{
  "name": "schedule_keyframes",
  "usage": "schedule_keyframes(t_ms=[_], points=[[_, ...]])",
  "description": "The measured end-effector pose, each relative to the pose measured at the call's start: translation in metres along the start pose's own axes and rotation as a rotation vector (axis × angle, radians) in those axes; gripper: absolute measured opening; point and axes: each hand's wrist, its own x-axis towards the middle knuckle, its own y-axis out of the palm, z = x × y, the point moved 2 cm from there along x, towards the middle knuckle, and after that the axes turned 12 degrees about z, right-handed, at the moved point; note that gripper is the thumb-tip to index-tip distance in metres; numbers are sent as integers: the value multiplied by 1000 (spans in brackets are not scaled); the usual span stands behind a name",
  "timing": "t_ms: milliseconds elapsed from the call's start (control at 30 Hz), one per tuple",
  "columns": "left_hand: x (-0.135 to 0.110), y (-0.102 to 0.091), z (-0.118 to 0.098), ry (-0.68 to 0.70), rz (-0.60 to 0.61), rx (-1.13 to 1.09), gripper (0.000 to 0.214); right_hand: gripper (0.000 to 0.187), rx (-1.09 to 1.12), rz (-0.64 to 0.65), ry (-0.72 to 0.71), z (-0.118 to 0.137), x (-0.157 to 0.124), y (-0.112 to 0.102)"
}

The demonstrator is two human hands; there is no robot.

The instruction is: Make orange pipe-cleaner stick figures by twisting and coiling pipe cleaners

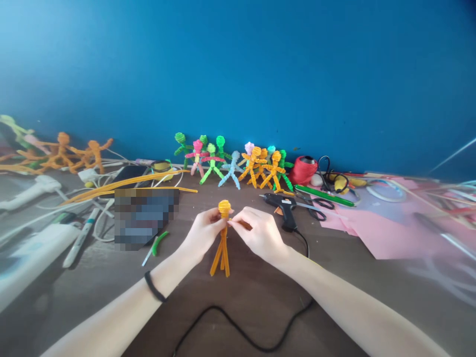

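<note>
An orange pipe-cleaner figure (224,208) is upright between my hands, its head a tight coil and several straight stems hanging below. My left hand (205,229) is closed round it just under the head, with a dark band on the wrist. From the other side, my right hand (258,229) pinches a short orange pipe-cleaner end beside the figure's neck. Fingers partly hide the figure's middle. Behind my hands stand finished-looking pipe-cleaner figures in several colours, among them a light blue one (233,170) and an orange one (275,168).
A black glue gun (285,204) lies right of my hands, its cord (256,342) curling across the table front. Scissors (319,208), a red spool (303,171) and pink sheets (379,228) are farther right. Leftward lie a marker (82,238), a green pipe-cleaner piece (159,243) and loose orange stems (122,184).
</note>
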Motion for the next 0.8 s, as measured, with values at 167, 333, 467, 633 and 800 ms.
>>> schedule_keyframes(t_ms=[167, 333, 467, 633, 800], points=[[1, -3, 8, -19, -79, -115, 26, 23, -138, -36, -77, 4, -5, 7], [6, -9, 14, -20, -151, -311, 22, 20, -334, 15, -205, 8, -9, 10], [8, -12, 14, -33, -97, -441, 20, 19, -358, 57, -224, 6, -9, 9], [8, -16, 11, -53, 2, -396, 20, 22, -267, 97, -149, -1, -10, 10], [7, -18, 5, -37, -11, -211, 17, 22, -207, 102, -139, -5, -12, 11]])
